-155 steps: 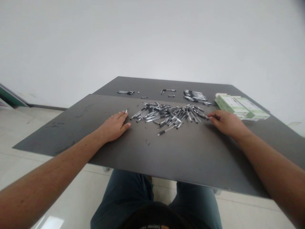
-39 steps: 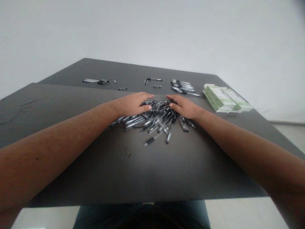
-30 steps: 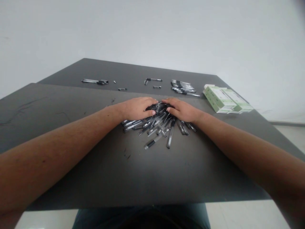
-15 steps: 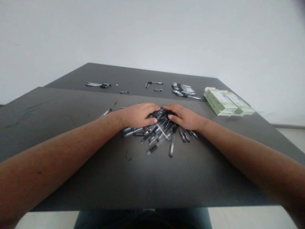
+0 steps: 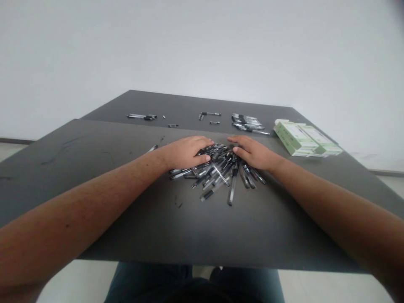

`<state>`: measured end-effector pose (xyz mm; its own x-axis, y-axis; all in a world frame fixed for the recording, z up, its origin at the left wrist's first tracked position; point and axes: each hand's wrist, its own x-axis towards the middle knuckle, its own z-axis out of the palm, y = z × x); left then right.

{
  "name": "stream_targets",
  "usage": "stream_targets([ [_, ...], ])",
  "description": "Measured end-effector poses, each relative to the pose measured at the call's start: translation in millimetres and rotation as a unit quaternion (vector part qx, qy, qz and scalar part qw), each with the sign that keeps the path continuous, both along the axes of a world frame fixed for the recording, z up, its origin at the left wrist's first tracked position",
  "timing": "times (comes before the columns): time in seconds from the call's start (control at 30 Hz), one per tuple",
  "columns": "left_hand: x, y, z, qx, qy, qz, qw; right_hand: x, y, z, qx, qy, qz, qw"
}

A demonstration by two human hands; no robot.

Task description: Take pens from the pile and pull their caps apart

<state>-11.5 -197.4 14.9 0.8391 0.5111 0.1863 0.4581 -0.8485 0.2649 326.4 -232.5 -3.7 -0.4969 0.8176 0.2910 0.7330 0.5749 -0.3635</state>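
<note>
A loose heap of clear-barrelled pens with black grips (image 5: 217, 171) lies on the dark table, its ends fanned toward me. On the heap's left side rests my left hand (image 5: 188, 152), fingers stretched forward and thumb apart, touching the pens without gripping any that I can see. My right hand (image 5: 252, 153) is at the right side, likewise open, its thumb and fingers spread over the edge of the heap. Some pens are hidden beneath both hands. One pen (image 5: 153, 148) shows partly behind my left forearm.
Across the dark table (image 5: 132, 227), a small group of pens (image 5: 142, 117) lies at the back left. Short pen pieces (image 5: 214, 123) are scattered at the back middle. A neat row of pens (image 5: 248, 121) lies near green-and-white boxes (image 5: 296, 136) at the right.
My right hand has drawn back to the right, widening the gap between my hands and uncovering more of the heap's middle. My left hand stays at the heap. The view has shifted slightly.
</note>
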Motion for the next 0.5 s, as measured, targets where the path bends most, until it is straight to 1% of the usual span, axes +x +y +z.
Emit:
stream_targets([
  [0.23, -26.3, -23.8, 14.4, 0.018, -0.008, 0.021, 1.000, 25.6, -22.4, 10.5, 0.019, 0.021, -0.066, 0.997],
  [0.37, -46.1, -39.9, 21.9, 0.025, -0.006, 0.060, 0.998, 39.3, -40.4, 16.3, 0.037, 0.032, -0.104, 0.993],
  [0.5, -67.6, -55.2, 26.4, 0.029, 0.003, 0.110, 0.994, 51.8, -54.4, 17.8, 0.045, 0.048, -0.150, 0.986],
])
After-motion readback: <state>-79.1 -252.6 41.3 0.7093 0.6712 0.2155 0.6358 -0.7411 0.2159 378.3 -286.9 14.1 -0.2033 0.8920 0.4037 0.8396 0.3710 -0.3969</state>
